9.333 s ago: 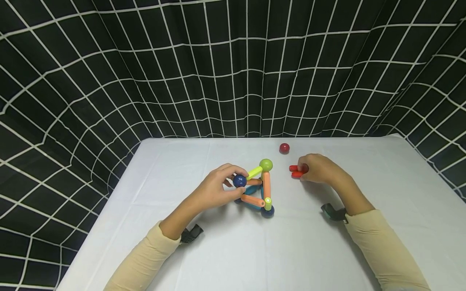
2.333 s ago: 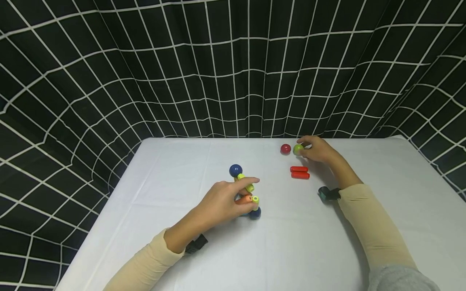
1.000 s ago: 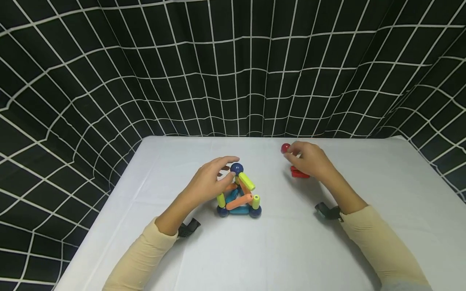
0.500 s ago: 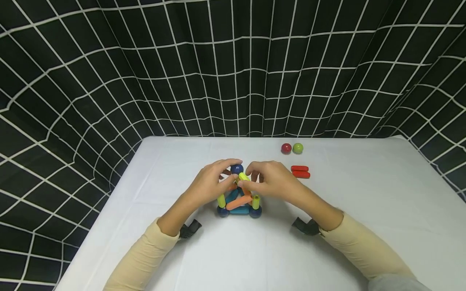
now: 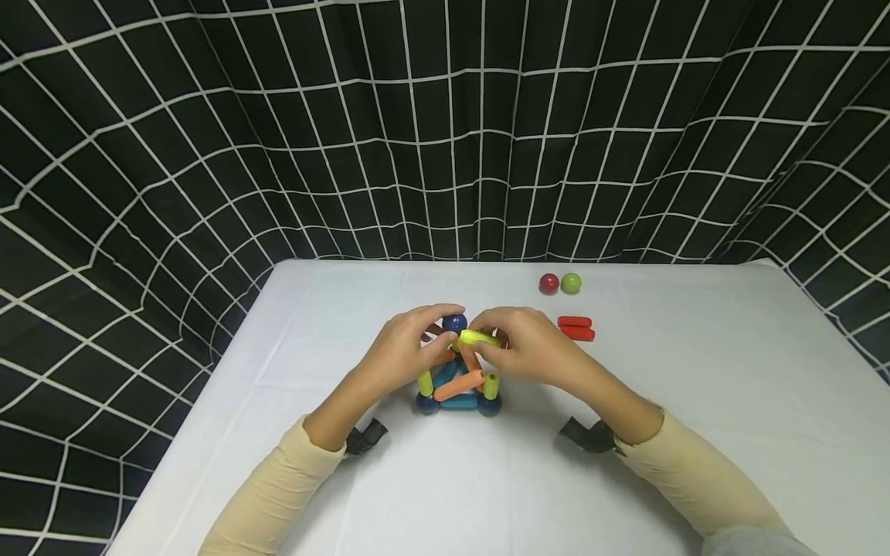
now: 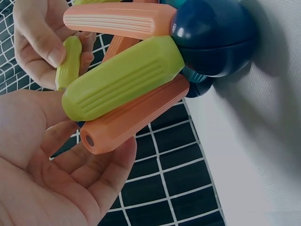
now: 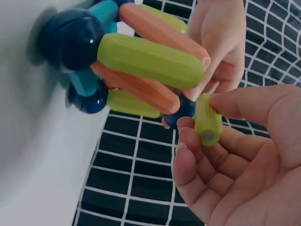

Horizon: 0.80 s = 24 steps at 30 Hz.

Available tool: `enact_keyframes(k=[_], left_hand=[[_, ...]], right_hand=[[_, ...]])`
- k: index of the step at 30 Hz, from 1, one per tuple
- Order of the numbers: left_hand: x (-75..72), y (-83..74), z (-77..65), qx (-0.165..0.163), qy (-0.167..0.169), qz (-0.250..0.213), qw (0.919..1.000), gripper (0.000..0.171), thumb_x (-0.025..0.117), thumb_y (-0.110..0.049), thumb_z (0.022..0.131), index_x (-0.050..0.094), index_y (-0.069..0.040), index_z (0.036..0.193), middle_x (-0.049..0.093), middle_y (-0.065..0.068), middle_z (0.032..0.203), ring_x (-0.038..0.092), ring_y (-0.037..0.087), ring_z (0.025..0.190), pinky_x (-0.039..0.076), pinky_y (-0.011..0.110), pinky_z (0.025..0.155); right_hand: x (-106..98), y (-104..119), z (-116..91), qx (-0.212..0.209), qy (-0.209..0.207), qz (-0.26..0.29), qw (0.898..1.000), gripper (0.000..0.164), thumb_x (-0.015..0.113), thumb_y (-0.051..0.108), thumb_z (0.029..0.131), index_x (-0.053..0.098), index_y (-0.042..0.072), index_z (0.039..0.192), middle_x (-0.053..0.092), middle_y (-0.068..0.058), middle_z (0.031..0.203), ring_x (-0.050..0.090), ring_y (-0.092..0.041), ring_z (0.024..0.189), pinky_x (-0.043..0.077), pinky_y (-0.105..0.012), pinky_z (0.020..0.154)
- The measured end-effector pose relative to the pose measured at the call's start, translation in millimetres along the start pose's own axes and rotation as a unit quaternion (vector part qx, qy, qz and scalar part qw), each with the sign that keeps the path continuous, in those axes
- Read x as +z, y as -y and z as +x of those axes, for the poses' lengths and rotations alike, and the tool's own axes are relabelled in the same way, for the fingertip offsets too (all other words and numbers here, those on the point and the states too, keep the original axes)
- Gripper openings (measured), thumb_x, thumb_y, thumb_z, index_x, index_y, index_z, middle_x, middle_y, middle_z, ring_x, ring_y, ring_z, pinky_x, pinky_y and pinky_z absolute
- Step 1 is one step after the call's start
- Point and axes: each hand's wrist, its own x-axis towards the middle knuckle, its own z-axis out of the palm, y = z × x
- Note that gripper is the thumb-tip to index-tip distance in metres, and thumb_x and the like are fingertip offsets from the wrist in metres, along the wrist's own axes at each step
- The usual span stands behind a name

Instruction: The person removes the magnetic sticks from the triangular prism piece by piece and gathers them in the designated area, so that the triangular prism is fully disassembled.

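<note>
A frame of magnetic rods and balls stands on the white table, with dark blue balls and teal rods at its base. Orange rods slant above them, and yellow-green rods rise from the base balls. My left hand holds the dark blue ball at the top between thumb and fingers. From the right, my right hand pinches a yellow-green rod by that ball. In the right wrist view its lower end is free; whether its other end touches the ball I cannot tell.
Behind and right of the frame, a red ball and a green ball sit side by side. Two red rods lie together nearer me. A black curtain with white grid lines borders the table's back.
The green ball came off the frame and now sits beside the red one. The frame was turned. My right hand came over to the yellow-green rod, which has swung up nearly level.
</note>
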Motion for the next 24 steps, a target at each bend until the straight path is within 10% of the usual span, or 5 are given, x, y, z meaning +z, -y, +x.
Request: enact_keyframes(k=[24], left_hand=[[3.1,-2.0,0.7,-0.025,0.001,0.01,0.9996,0.041,0.066,-0.02,0.099,0.06,-0.022,0.139,0.066,-0.001,0.128,0.067,0.017,0.099,0.054,0.034,0.084]], right_hand=[[-13,-24,-25,0.049,-0.03,-0.038,0.998,0.015,0.077,0.006,0.087,0.075,0.005,0.102,0.07,0.001,0.094,0.061,-0.014,0.077,0.051,-0.03,0.065]])
